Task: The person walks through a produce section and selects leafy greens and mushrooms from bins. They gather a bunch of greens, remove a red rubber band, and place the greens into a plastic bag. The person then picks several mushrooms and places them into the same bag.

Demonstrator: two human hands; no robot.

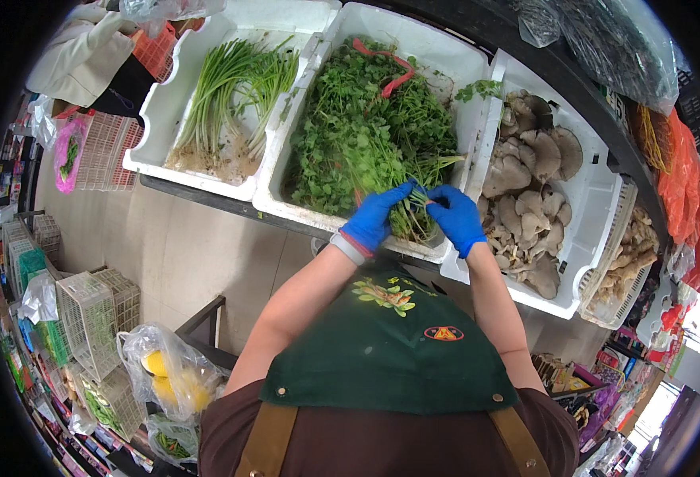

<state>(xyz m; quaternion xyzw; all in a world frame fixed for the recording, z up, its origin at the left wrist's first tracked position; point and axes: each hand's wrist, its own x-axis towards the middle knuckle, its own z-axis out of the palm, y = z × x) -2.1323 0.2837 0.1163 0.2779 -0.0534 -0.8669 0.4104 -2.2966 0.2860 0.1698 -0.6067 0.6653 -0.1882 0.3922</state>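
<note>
Both my hands wear blue gloves and meet over the front of a white foam box (302, 217) heaped with cilantro (350, 140). My left hand (375, 217) is closed around the stems of a cilantro bunch (412, 208). On the same stems, from the right side, my right hand (457, 219) pinches with thumb and fingers near a thin reddish band. The bunch's roots point down toward the box's front wall. A red strip (390, 64) lies across the leaves at the back of the heap.
Left of the cilantro, a foam box (201, 177) holds scallions (224, 101). Oyster mushrooms (528, 197) fill part of another box (594, 220) on the right. A person in a light jacket (81, 53) stands at upper left. Plastic crates (90, 322) and bagged yellow produce (168, 375) sit lower left.
</note>
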